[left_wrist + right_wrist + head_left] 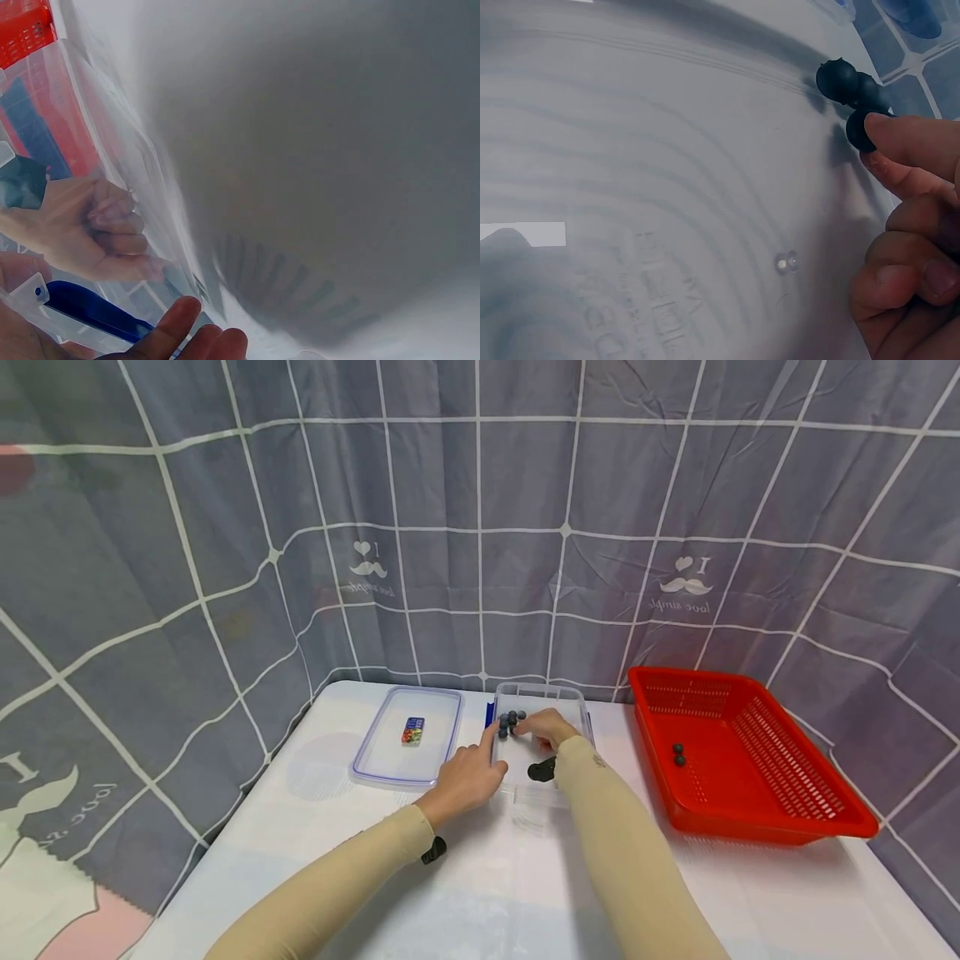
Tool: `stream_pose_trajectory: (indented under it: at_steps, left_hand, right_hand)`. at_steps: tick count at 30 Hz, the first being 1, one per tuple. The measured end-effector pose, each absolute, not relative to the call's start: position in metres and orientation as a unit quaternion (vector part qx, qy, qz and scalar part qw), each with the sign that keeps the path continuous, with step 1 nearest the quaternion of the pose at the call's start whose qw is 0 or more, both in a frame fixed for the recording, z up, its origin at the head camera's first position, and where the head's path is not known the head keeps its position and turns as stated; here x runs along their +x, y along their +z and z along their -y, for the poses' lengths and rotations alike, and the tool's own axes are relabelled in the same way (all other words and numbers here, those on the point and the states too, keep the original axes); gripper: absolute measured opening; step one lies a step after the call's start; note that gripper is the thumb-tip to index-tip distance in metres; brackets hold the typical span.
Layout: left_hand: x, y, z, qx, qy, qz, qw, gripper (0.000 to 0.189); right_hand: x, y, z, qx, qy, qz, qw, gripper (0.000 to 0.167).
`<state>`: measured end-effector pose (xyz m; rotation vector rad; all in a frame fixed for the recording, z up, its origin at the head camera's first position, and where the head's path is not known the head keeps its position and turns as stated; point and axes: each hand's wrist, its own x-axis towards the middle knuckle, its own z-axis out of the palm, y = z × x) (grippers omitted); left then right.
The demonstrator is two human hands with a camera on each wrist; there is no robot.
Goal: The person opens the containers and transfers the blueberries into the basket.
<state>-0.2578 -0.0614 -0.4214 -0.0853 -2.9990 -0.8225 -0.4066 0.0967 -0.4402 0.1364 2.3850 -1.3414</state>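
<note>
Left hand (467,781): index finger and thumb straight, by the clear box's (542,687) left side; whether it grips, cannot tell.
Blue latch (97,306): plain in the left wrist view, where the right hand (90,229) shows through the box wall.
Pinched berry (859,132): between right thumb and finger, clearest from that wrist.
Loose berries (504,724): in the box, left part.
Lid (435,731): left of box, head view only.
Red basket (720,760): right, holding two berries (678,754).
Curtain (420,468): behind everything.
</note>
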Motion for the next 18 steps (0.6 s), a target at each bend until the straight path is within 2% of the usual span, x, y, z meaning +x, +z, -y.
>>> stream_pose_trajectory:
  at_steps: [8,14,18]
  left_hand:
    - [-0.256,-0.421,0.060,-0.027,-0.263,0.964,0.016,0.074]
    - [-0.257,-0.420,0.061,-0.030,-0.264,0.964,0.015,0.074]
    - [-0.257,-0.419,0.062,-0.029,-0.265,0.964,0.009,0.074]
  right_hand:
    - [-0.413,-0.439,-0.101,0.071,-0.474,-0.854,0.204,0.020]
    - [-0.404,-0.420,-0.105,0.039,-0.465,-0.865,0.186,0.017]
    - [-0.400,-0.409,-0.108,0.005,-0.451,-0.874,0.180,0.032]
